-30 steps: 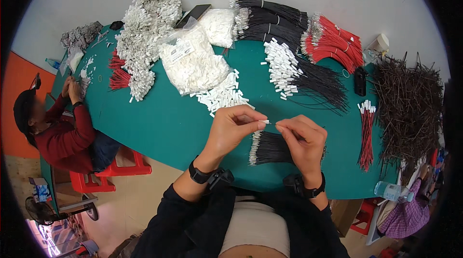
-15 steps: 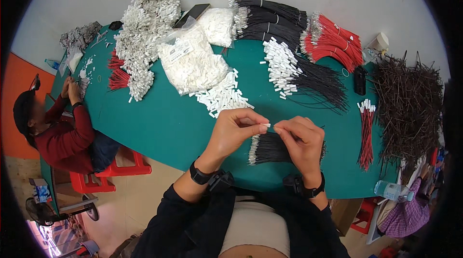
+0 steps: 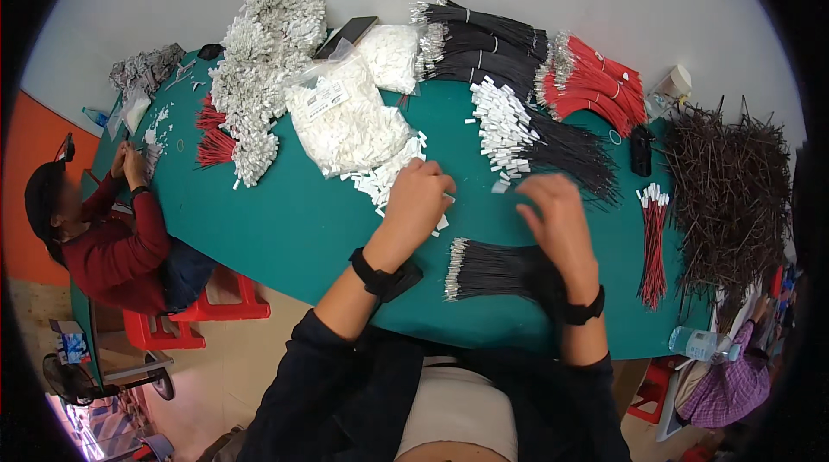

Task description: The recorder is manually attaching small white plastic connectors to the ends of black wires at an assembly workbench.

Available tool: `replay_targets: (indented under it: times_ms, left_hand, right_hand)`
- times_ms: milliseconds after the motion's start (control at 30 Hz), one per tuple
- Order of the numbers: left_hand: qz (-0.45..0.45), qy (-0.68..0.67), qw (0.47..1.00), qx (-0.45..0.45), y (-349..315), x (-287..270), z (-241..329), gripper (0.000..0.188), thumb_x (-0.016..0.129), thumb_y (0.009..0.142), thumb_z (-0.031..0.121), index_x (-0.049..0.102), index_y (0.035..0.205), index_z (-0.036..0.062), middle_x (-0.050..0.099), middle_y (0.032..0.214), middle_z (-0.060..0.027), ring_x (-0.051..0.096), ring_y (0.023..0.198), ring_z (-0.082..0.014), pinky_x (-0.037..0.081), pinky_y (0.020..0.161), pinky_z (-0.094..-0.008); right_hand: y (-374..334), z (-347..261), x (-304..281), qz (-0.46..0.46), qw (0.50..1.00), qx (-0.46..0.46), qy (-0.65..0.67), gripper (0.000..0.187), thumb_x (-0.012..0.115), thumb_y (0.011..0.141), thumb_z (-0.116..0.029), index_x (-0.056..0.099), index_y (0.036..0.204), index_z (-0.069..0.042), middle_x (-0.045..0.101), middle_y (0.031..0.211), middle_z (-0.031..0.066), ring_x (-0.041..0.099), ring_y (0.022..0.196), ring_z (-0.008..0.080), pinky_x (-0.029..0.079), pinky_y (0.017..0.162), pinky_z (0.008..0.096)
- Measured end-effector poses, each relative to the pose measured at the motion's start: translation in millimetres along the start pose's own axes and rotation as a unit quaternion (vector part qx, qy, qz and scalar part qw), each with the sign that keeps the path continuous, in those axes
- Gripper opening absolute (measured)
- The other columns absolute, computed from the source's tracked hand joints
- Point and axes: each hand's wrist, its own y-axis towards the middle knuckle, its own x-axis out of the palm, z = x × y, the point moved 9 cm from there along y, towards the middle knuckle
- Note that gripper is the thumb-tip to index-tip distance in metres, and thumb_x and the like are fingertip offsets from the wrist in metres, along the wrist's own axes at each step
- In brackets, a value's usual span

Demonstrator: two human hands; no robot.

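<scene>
My left hand (image 3: 420,200) is over the near side of a heap of loose white plastic connector housings (image 3: 386,179). Its fingers are curled in, and what they may pinch is hidden. Slightly blurred, my right hand (image 3: 557,216) has its thumb apart from its fingers, with nothing visible between them. It hovers just nearer than a pile of black wires (image 3: 574,151) whose ends carry white housings (image 3: 501,121). One blurred white housing (image 3: 500,187) lies at that pile's near edge. Between my forearms is a bundle of black wires with bare metal terminals (image 3: 492,270), partly behind my right wrist.
Clear bags of white housings (image 3: 345,121) stand behind the heap. Further back are black bundles (image 3: 484,39) and red bundles (image 3: 596,82). At right are red-and-black wires (image 3: 654,246), a dark tangled wire pile (image 3: 730,194) and a bottle (image 3: 704,343). A person (image 3: 112,242) works at left.
My hands were together, pinching a white housing and a wire end. They have since parted: the left went forward to the loose housings, the right forward and right toward the black wire pile.
</scene>
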Motion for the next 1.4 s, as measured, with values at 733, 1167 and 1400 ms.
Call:
replay_targets:
  times_ms: [733,1167,1400]
  left_hand:
    - [-0.01,-0.292,0.953,-0.083,2,-15,7,0.01,0.074,0.095,0.005,0.072,0.102,-0.0019,0.077,0.091,-0.0096,0.073,0.082,-0.0171,0.056,0.072,-0.0277]
    - [-0.01,-0.513,0.846,-0.146,-20,-22,12,0.02,0.068,0.1,0.002,0.074,0.119,-0.001,0.075,0.103,-0.0046,0.068,0.093,-0.0091,0.052,0.081,-0.0235]
    - [-0.024,-0.502,0.858,-0.107,-21,-22,17,0.017,0.063,0.103,0.003,0.073,0.116,0.0003,0.073,0.1,-0.0048,0.067,0.093,-0.0107,0.051,0.084,-0.0252]
  right_hand:
    - [-12,50,52,-0.054,0.993,0.095,0.041,0.01,0.066,0.09,-0.005,0.062,0.096,0.002,0.062,0.092,0.0184,0.063,0.093,0.0407,0.051,0.081,0.05]
    - [-35,-38,55,-0.146,0.98,0.03,0.135,0.007,0.076,0.082,-0.005,0.071,0.086,-0.003,0.067,0.085,0.0102,0.064,0.085,0.0334,0.054,0.077,0.0442]
    - [-35,-28,36,-0.099,0.942,0.117,0.298,0.008,0.076,0.084,0.004,0.075,0.09,0.0,0.076,0.09,0.0108,0.072,0.081,0.0234,0.057,0.073,0.0318]
